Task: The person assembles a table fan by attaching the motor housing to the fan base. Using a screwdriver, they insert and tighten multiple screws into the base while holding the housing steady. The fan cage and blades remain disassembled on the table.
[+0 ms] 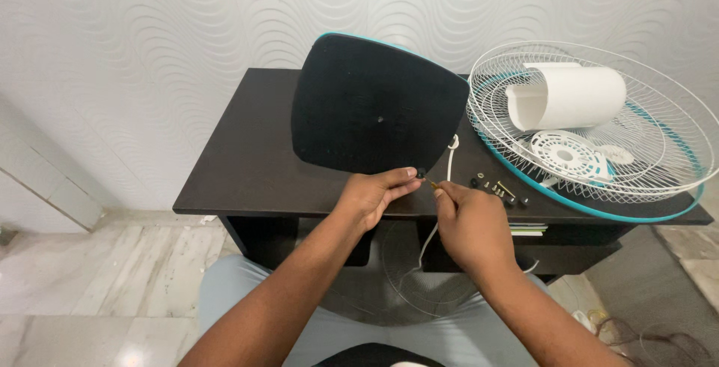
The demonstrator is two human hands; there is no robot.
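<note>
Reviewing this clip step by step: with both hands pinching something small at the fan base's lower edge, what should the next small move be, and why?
Probably seat the small screw into the black base at its lower edge. The right hand holds it by the tip, the left hand steadies the edge beside it, and the two almost meet there.

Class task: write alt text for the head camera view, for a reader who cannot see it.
Two hands, left hand and right hand, pinch a small screw at the edge of a dark table. A black fan base stands tilted behind; loose screws and a white fan grille lie right.
</note>
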